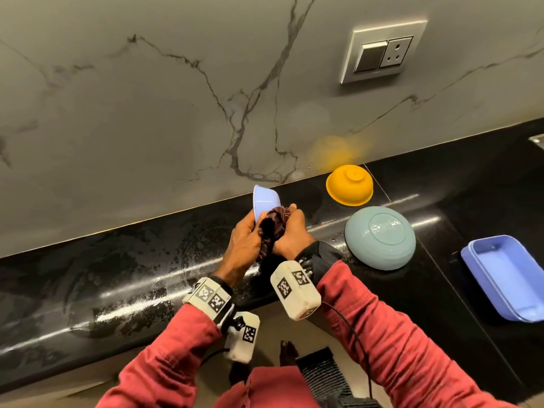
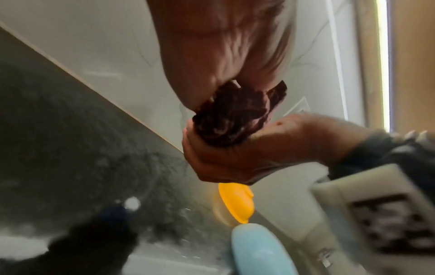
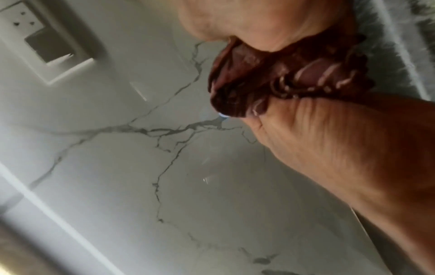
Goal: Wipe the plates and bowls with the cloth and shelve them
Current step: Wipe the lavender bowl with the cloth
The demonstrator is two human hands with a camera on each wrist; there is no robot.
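Observation:
Above the black counter (image 1: pixel 117 260) my left hand (image 1: pixel 244 237) grips a small lavender bowl (image 1: pixel 265 200), tilted on its side. My right hand (image 1: pixel 293 228) grips a bunched dark maroon cloth (image 1: pixel 272 228) and presses it against the bowl. The left wrist view shows the cloth (image 2: pixel 235 119) wedged between my left hand (image 2: pixel 223 46) above and my right hand (image 2: pixel 247 158) below. From the right wrist, the cloth (image 3: pixel 282 80) covers almost all of the bowl; only a sliver of the lavender bowl's rim (image 3: pixel 222 116) shows.
A yellow bowl (image 1: pixel 350 184) and a larger teal bowl (image 1: pixel 379 237) lie upside down on the wet counter to the right. A lavender rectangular tray (image 1: pixel 509 278) sits further right. The marble wall (image 1: pixel 176 98) behind carries a switch and socket plate (image 1: pixel 382 54).

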